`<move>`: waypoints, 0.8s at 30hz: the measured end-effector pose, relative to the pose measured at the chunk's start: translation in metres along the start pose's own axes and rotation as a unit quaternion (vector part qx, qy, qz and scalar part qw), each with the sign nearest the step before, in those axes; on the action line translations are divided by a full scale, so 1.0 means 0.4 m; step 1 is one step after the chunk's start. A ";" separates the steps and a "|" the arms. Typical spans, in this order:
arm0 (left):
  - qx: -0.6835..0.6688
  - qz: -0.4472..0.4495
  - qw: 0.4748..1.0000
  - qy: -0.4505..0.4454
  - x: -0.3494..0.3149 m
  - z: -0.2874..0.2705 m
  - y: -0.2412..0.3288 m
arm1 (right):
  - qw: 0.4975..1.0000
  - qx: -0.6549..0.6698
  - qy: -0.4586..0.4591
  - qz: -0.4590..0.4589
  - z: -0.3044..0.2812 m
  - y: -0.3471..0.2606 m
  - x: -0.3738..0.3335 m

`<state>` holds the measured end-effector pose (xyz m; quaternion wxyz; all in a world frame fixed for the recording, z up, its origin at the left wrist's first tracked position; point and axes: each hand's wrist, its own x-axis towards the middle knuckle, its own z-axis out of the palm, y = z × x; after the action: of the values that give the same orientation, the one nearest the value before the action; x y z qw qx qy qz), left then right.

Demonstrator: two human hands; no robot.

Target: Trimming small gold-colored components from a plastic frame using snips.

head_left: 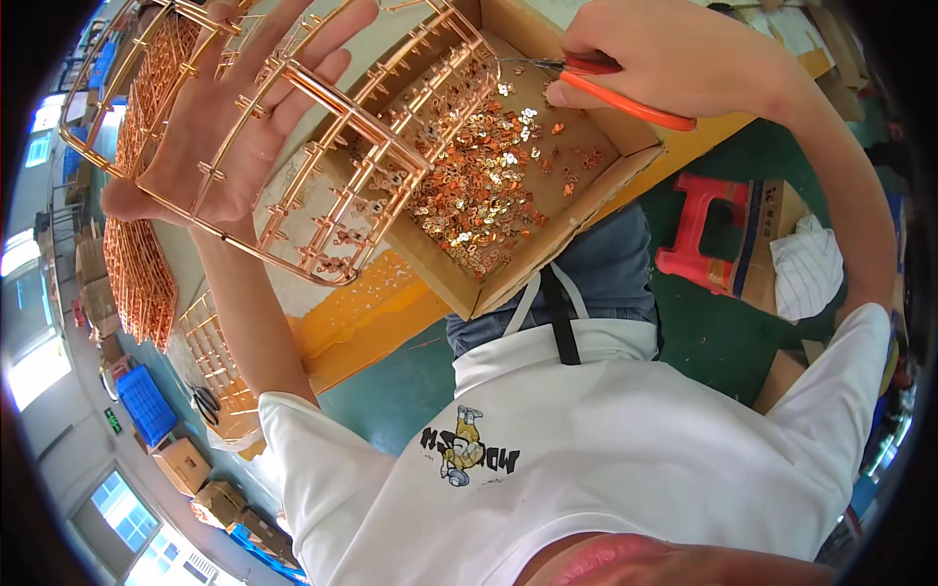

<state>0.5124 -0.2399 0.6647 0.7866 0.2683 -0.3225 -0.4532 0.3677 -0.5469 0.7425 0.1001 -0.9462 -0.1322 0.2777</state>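
Observation:
My left hand [220, 146] is raised palm up under a copper-coloured wire rack [337, 181] with crossbars and small prongs, and bears it with the fingers spread behind the bars. Small metal pieces hang on the rack's right-hand bars. My right hand [650, 54] is closed round orange-handled pliers [630, 101]; their thin dark jaws point left at the rack's upper right edge. Whether the jaws grip a piece is too small to tell. Below the rack stands an open cardboard box [596, 190] with a heap of small shiny copper-coloured pieces [484, 190].
A stack of similar racks [142, 264] lies left of my forearm. Black-handled scissors [205, 404] rest at the table's left end. The yellow table edge [357, 337] runs beneath the box. A red stool [699, 234] stands on the green floor beside a carton with white cloth [807, 267].

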 end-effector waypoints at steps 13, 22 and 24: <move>-0.009 0.004 0.991 -0.132 0.015 -0.035 0.012 | 0.983 -0.108 -0.024 0.148 -0.022 -0.098 0.045; 0.053 0.004 0.998 -0.046 -0.012 -0.002 0.011 | 0.995 -0.094 0.031 -0.005 -0.028 -0.077 0.009; 0.068 0.005 0.997 -0.036 -0.009 0.001 0.014 | 0.995 -0.086 -0.005 0.047 -0.045 -0.094 0.026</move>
<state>0.5137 -0.2345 0.6680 0.7565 0.3030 -0.3825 -0.4353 0.3787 -0.5104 0.7621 0.0046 -0.9552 -0.1114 0.2743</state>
